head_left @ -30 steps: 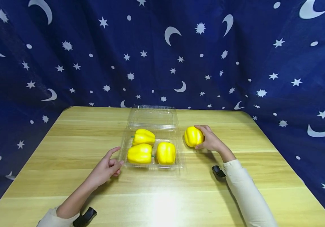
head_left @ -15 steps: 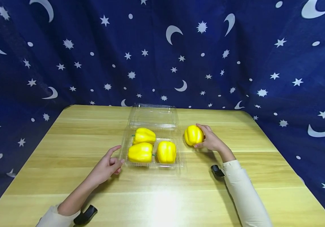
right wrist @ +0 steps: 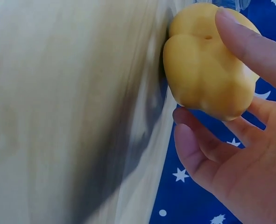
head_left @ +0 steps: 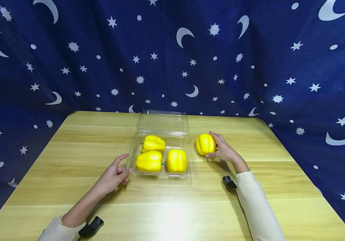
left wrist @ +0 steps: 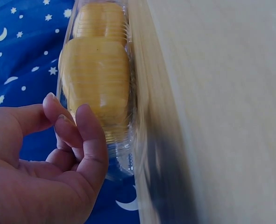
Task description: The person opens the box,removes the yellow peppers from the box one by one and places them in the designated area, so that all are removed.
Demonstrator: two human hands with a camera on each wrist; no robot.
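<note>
My right hand (head_left: 224, 151) holds a yellow bell pepper (head_left: 205, 144) from its right side, just right of a clear plastic clamshell container (head_left: 193, 169). The right wrist view shows the thumb lying across the pepper (right wrist: 208, 60) with the fingers around its other side. Three more yellow bell peppers, such as this one (head_left: 177, 161), lie in the container, two on the left and one on the right. Beside the container's left edge is my left hand (head_left: 113, 177), index finger and thumb tips right at the wall, other fingers loosely curled. In the left wrist view nothing shows inside its fingers.
The container's hinged lid (head_left: 163, 122) lies folded back towards the far edge of the wooden table (head_left: 172, 204). A dark blue curtain (head_left: 160, 67) with white moons and stars hangs behind it. Black wrist devices (head_left: 91, 227) sit at both cream sleeves.
The head view has shifted slightly. Both hands and the peppers stay practically where they were.
</note>
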